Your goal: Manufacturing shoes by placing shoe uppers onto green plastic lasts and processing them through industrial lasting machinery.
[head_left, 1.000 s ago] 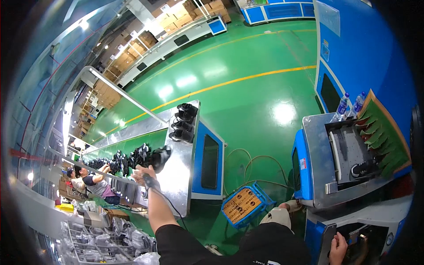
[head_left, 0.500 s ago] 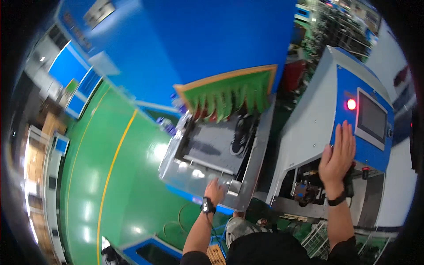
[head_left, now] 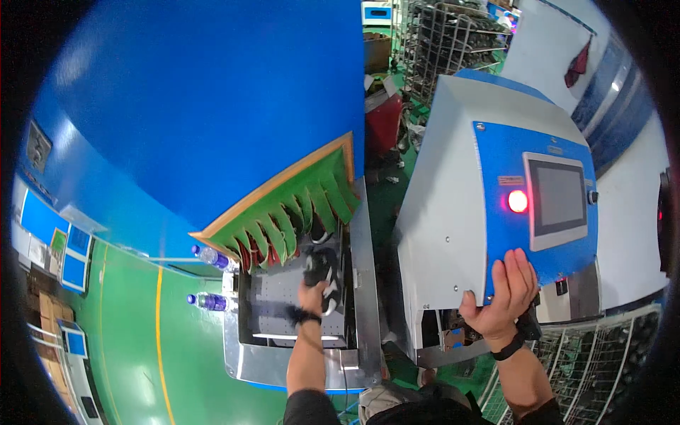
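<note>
Left hand (head_left: 310, 296) gripped black shoe (head_left: 322, 266).
From afar, I saw right hand (head_left: 501, 297) unclenched, fingers (head_left: 521, 270) against blue panel (head_left: 499, 230).

Left forearm (head_left: 307, 361) near vertical, lower centre; left hand (head_left: 310, 296) below mid-frame, finger grip unclear. Right forearm (head_left: 523, 379) slanted, lower right; right hand (head_left: 504, 294) fingers up, thumb out left.
</note>
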### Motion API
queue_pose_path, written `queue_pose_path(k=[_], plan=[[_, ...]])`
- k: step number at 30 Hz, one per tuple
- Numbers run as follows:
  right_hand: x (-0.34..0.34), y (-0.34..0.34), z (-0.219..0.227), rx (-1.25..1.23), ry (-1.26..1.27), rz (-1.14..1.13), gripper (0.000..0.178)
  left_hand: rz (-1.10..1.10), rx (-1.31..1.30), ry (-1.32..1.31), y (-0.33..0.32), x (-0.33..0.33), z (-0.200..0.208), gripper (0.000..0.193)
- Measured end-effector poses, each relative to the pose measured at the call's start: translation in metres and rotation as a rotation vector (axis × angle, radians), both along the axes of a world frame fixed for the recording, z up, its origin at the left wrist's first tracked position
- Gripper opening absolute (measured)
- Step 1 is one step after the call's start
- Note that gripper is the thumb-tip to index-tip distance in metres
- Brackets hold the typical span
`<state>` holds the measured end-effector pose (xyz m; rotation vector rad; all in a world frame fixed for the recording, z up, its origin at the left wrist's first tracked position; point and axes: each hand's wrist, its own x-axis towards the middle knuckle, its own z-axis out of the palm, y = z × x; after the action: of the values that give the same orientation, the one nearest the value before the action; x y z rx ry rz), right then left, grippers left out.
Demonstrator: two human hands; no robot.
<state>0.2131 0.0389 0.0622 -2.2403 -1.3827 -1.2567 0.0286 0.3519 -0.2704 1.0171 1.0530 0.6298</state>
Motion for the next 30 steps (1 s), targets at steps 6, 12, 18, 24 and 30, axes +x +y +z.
queue_pose_path(k=[6, 12, 18, 24, 30], plan=[[-0.069, -0.045, -0.023, 0.058, 0.449, 0.340, 0.074, 0.055, -0.494, -0.453, -0.130, -0.144, 0.031, 0.030], [-0.111, -0.081, -0.076, 0.242, 1.910, 0.712, 0.108, -0.513, -0.409, -0.526, -0.291, -0.066, 0.212, 0.061], [-0.077, -0.133, -0.027, 0.130, 1.611, 0.577, 0.107, -0.312, 0.158, 0.200, -0.358, -0.021, 0.240, 0.035], [-0.057, -0.229, -0.029, -0.313, 1.572, 0.259, 0.099, -0.853, 0.624, 0.461, -0.411, -0.013, 0.226, 0.029], [-0.029, -0.295, -0.091, 0.742, 2.412, 0.244, 0.082, -0.468, 0.349, -0.024, -0.452, 0.000, 0.220, 0.030]])
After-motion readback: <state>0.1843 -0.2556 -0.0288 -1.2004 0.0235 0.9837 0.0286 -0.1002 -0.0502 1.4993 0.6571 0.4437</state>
